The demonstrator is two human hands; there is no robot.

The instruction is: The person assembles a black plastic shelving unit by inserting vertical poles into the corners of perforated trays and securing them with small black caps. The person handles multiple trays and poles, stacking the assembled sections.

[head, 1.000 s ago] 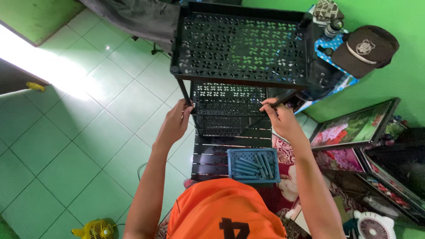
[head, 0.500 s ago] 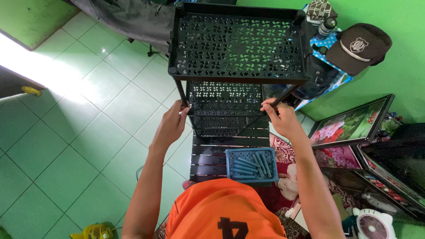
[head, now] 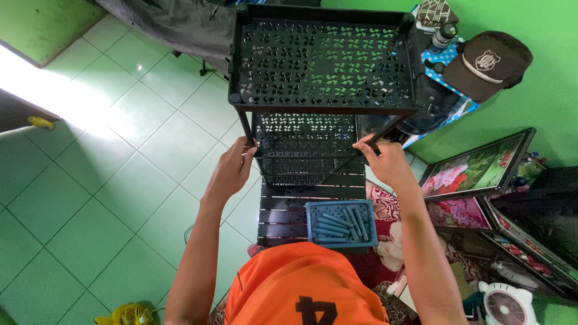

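Both arms are stretched forward — the left hand and the right hand are each closed around a thin black post of the black shelf rack.

Single head-worn view, steeply downward, close above hands and black rack.

The lower tiers of the black rack are largely hidden beneath its top tray; the white fan is cut off.
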